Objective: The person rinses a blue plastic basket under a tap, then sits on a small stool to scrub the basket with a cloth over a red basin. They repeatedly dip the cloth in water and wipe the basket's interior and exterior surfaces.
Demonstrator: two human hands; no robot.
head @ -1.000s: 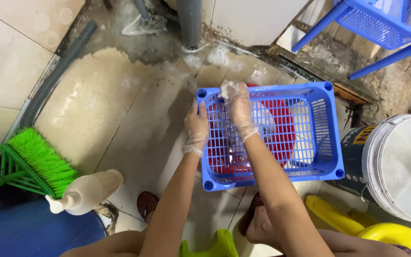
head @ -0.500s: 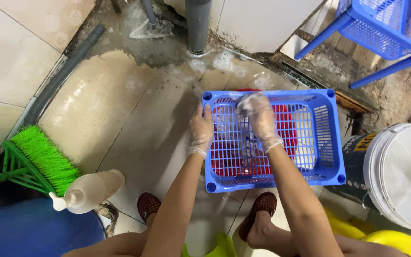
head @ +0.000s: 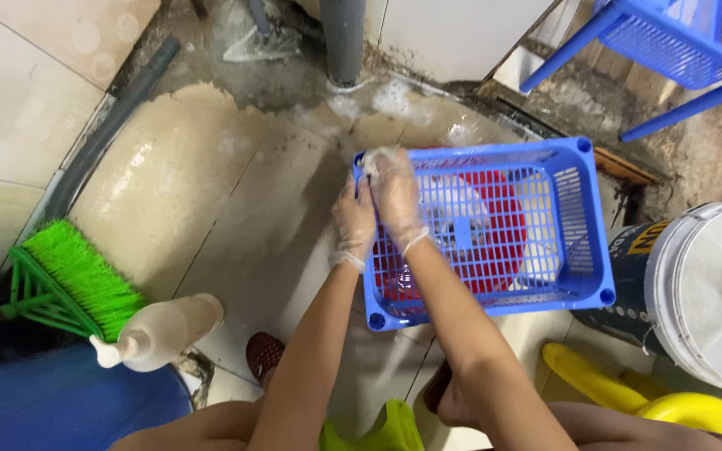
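A blue plastic mesh basket (head: pixel 495 306) lies on the wet tiled floor over a round red basin (head: pixel 507 242) that shows through its grid. Both hands wear thin clear gloves. My left hand (head: pixel 354 224) grips the basket's left rim from outside. Just beside it, my right hand (head: pixel 394 190) is curled over the basket's far left corner, where there is some white foam. I cannot tell whether that hand also holds a sponge or cloth.
A green-bristled brush (head: pixel 77 280) and a beige pump bottle (head: pixel 165 330) lie at the left by a blue drum (head: pixel 60 401). A white bucket (head: pixel 712 292) and a yellow container (head: pixel 628 392) stand at the right. A grey pipe (head: pixel 344 38) and a blue rack (head: pixel 670 42) are beyond.
My right hand has slid left along the basket's far rim, from near its middle to the left corner. My left hand has stayed on the left rim.
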